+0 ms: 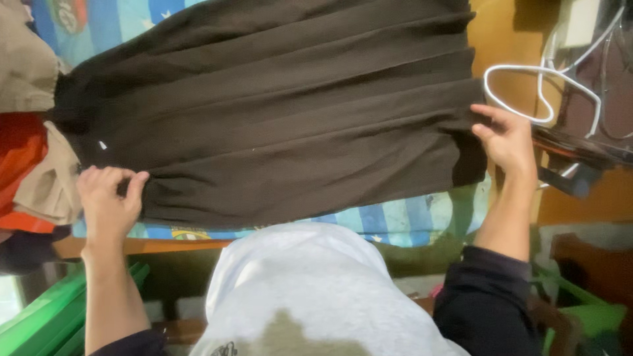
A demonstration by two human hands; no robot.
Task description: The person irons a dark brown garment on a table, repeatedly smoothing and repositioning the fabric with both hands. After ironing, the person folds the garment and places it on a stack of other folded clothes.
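A dark brown pleated garment (277, 112) lies spread flat across the bed (395, 221), covering most of its blue striped sheet. Left of the garment sits a pile of tan and orange clothes (26, 132), touching its narrow end. Right of the garment, a white wire hanger (541, 92) rests just beyond its wide hem. Your left hand (109, 198) is pinched shut on the garment's near edge, close to that narrow end. Your right hand (504, 138) curls around the garment's hem corner; it seems clamped on the cloth, though the fingers are partly hidden.
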